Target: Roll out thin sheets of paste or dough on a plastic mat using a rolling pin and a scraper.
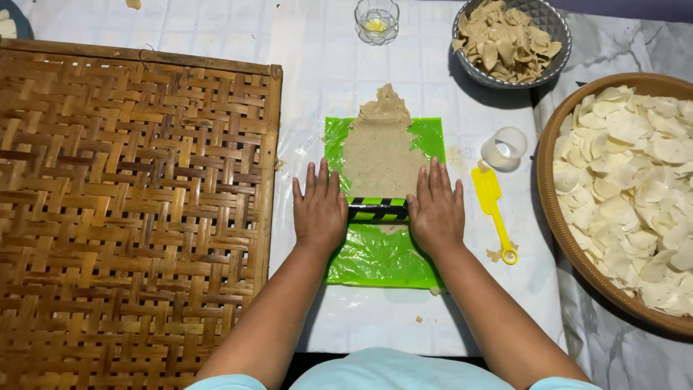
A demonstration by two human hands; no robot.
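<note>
My left hand (pixel 320 210) and my right hand (pixel 436 209) lie flat, fingers together, on the two ends of a black and green striped roller (pixel 378 209). The roller rests across a green plastic sheet (pixel 375 256) on the table. Beyond the roller a thin sheet of beige dough (pixel 380 148) is spread on the green plastic, its far end reaching past the plastic's edge.
A large woven bamboo tray (pixel 133 217) fills the left. A round brown basket of white dough discs (pixel 626 195) stands at the right. A grey bowl of beige scraps (pixel 511 42), a small glass (pixel 377 20), a white cup (pixel 504 148) and a yellow spatula (pixel 493 209) lie nearby.
</note>
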